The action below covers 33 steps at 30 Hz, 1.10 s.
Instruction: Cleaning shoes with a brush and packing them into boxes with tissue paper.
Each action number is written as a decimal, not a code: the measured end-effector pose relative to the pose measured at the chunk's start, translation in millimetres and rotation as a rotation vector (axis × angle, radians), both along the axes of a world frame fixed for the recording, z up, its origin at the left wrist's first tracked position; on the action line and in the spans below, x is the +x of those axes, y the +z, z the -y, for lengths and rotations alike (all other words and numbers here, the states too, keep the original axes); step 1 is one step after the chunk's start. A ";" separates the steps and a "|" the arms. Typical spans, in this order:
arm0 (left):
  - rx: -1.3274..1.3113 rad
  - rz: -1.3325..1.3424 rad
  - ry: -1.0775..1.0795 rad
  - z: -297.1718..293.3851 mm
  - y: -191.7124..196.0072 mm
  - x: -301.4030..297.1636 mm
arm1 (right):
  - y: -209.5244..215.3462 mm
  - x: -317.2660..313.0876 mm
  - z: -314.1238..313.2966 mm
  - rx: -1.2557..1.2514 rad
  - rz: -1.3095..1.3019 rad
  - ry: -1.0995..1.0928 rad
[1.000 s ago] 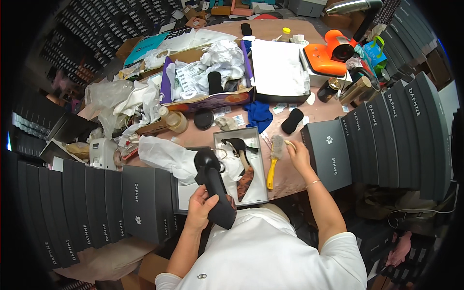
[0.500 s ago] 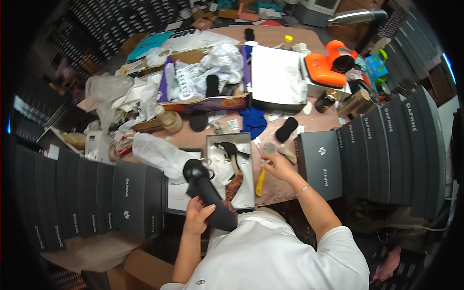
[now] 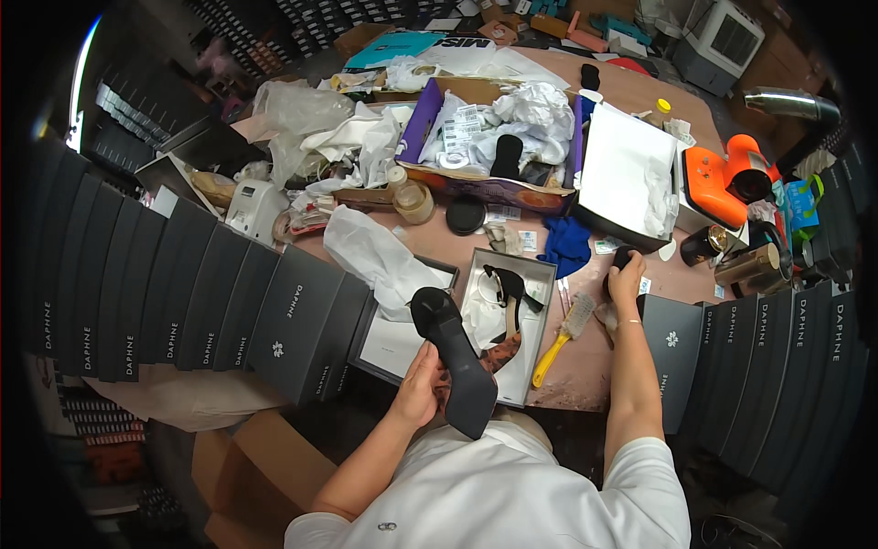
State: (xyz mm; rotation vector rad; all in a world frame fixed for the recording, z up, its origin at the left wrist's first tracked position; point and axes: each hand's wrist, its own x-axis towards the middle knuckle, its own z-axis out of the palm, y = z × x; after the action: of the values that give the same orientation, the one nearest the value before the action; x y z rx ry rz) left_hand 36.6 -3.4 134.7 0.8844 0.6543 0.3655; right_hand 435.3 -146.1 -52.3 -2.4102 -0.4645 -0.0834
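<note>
My left hand [image 3: 418, 389] holds a heeled shoe [image 3: 462, 375] in front of my body, its black sole turned up and leopard-patterned upper showing at the edge. Reaching forward to the right, my right hand [image 3: 627, 282] has its fingers closed around a black oblong pad [image 3: 623, 257], mostly hidden by the hand. A brush [image 3: 554, 349] with a yellow handle and pale bristles lies on the table between my arms. The matching shoe [image 3: 506, 352], black and leopard-patterned, rests with white paper in an open grey shoe box [image 3: 538, 339].
Stacked dark grey shoe boxes flank me on the left [image 3: 306, 316] and right [image 3: 675, 352]. Farther back are a purple carton [image 3: 485, 188] of crumpled paper, a white-lined box [image 3: 622, 156], an orange device [image 3: 716, 188], a jar [image 3: 413, 203] and a blue cloth [image 3: 565, 245].
My right hand has left the yellow-handled brush, which now lies on the table, and moved forward and right onto the black pad. The shoe's sole has turned more upward. The view has swung.
</note>
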 end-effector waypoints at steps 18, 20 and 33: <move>-0.024 0.072 0.036 1.8 -6.8 15.3 | 188.2 -138.8 5.6 0.127 0.024 0.910; 0.075 0.029 -0.059 0.3 -5.7 17.9 | 143.9 -102.2 0.8 -0.122 -0.002 0.717; 1.332 -0.294 0.167 -24.2 -10.7 -29.2 | 216.6 -254.2 -65.7 0.455 -0.635 0.938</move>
State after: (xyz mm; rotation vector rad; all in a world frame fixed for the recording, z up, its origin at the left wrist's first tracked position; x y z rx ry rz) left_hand 7.4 20.8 123.9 2.1840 0.7277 0.8649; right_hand 181.1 -80.4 164.4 -1.4656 -1.0600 0.8538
